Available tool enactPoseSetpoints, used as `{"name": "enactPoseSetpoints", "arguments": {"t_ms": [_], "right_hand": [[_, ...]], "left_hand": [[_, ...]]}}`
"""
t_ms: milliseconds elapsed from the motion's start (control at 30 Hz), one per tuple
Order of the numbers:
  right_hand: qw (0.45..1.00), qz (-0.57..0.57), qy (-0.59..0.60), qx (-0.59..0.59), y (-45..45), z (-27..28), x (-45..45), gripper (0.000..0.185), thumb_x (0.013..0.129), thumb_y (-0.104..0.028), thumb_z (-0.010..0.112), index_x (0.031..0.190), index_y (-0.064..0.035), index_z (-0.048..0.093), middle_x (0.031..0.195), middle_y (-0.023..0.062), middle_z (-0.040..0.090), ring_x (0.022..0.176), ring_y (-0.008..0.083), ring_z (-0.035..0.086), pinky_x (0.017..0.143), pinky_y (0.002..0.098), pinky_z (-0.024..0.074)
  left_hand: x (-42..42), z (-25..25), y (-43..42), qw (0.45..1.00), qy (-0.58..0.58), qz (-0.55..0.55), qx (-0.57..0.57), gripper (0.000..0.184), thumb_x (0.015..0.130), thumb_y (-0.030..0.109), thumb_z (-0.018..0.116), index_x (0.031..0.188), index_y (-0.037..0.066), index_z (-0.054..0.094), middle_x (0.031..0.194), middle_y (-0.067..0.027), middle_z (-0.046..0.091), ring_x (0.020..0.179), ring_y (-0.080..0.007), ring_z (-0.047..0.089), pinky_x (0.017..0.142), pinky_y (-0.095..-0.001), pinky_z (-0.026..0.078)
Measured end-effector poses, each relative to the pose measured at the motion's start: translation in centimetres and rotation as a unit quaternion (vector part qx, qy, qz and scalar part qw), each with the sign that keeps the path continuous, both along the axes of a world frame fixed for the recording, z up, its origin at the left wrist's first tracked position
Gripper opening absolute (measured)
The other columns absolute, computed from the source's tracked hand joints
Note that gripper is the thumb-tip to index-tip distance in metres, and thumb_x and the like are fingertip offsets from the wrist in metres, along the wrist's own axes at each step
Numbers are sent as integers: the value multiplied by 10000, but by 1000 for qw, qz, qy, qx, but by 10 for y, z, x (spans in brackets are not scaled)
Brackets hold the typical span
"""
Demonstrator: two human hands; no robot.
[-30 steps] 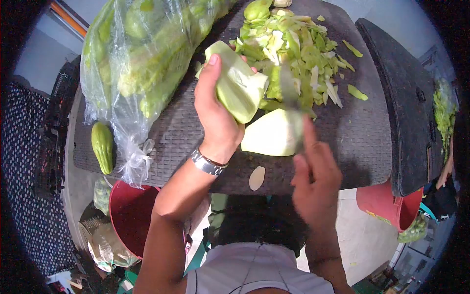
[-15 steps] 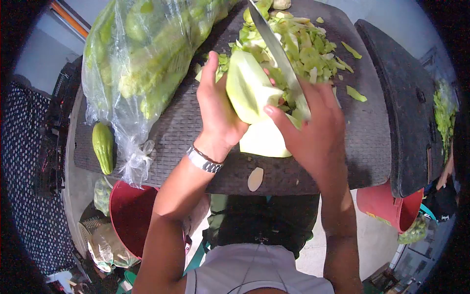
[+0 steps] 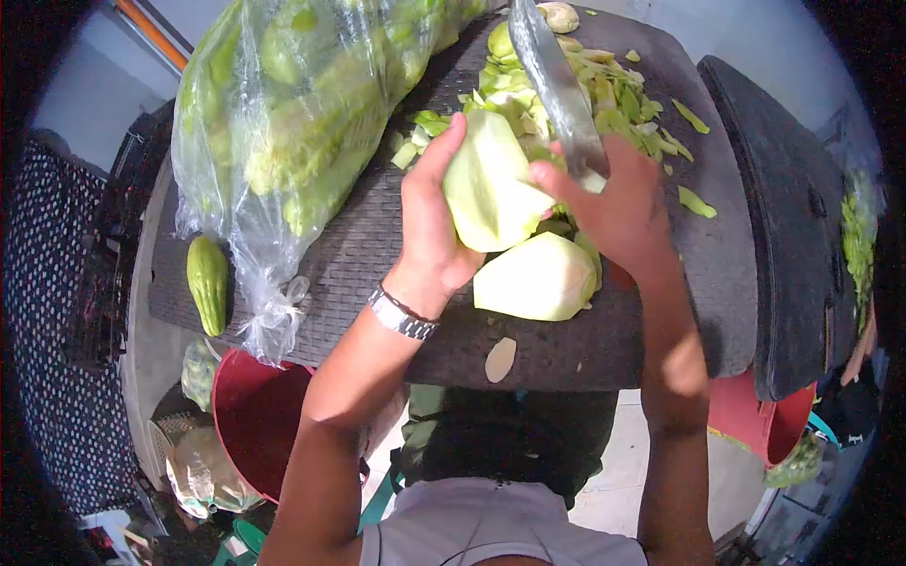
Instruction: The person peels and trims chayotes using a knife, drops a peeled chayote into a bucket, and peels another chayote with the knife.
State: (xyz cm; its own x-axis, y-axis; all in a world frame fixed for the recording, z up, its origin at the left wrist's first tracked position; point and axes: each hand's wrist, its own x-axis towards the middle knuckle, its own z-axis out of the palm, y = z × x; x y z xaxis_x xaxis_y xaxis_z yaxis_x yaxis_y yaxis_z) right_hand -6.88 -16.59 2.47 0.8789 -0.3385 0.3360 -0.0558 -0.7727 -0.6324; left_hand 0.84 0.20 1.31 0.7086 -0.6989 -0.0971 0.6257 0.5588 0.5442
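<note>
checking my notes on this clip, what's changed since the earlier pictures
The right hand, gripping a long silver metal knife, has moved forward beside the pale-green peeled gourd in the left hand. Nothing was let go. The knotted clear plastic bag and ridged green oblong gourd stayed put.

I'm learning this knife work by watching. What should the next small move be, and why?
Probably bring the knife against the near side of the pale vegetable: the left hand cups it, while the right hand grips the knife close by, its blade pointing away over the peelings.
</note>
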Motion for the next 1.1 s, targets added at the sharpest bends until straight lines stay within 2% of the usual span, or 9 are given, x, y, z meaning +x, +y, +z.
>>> {"name": "enactPoseSetpoints", "arguments": {"t_ms": [100,300,400,433,567,667,767,867,1100], "right_hand": [[998,42,-39,34,5,-8,0,462,795,-380,831,992,12,685,903,220,702,835,404,691,760,470,542],[993,13,-25,116,10,1,-11,515,739,-401,873,1018,-14,679,853,161,692,773,341,686,732,457,538],[998,51,-43,-2,18,-11,-10,549,770,-328,875,1184,-29,673,904,108,708,741,233,672,686,356,531],[993,10,3,119,14,-17,-6,468,756,-325,876,1046,-23,667,822,132,629,753,297,633,733,402,525],[996,-75,-47,6,-10,-16,-6,372,854,-312,806,1036,-19,668,910,177,668,846,342,669,775,440,528],[993,-105,-61,-4,-15,-20,-5,372,874,-354,798,1037,-35,699,924,133,724,840,279,688,790,389,525],[994,-77,-80,8,-9,-20,-6,336,906,-347,767,1010,-37,691,924,137,715,851,288,692,782,403,518],[995,-58,-81,1,-5,-19,-5,386,917,-382,739,958,-12,638,898,204,649,852,400,656,768,502,505],[991,-27,-128,29,-4,-18,-1,397,937,-411,714,927,-29,611,864,183,640,785,396,656,723,496,511]], "left_hand": [[6,-12,-4,998,59,19,-3,478,1008,434,553,1264,32,581,1123,-154,691,958,-283,711,840,-450,606],[4,-10,0,999,39,-15,-23,491,978,400,573,1295,25,571,1162,-173,687,1041,-337,693,981,-479,551],[4,-14,-4,1000,25,12,12,484,959,368,583,1284,9,574,1172,-189,683,1050,-366,685,977,-558,541],[6,-17,-3,999,34,-2,8,479,952,356,583,1281,8,577,1179,-189,681,1058,-374,680,977,-575,536],[6,-17,2,997,66,-28,-27,461,929,312,584,1276,8,586,1191,-193,678,1077,-402,671,985,-610,522],[7,-16,2,994,96,-24,-42,454,922,301,584,1280,21,597,1196,-193,683,1073,-404,676,991,-604,520],[10,-20,3,992,119,-27,-28,448,925,302,579,1281,33,614,1198,-180,696,1065,-375,689,995,-554,530],[13,-23,6,993,119,-21,-3,431,938,291,577,1279,32,628,1194,-161,709,1064,-328,700,986,-480,547],[8,-15,3,992,117,-32,32,348,969,208,577,1246,5,634,1168,-146,721,1039,-296,710,974,-444,556]]}}
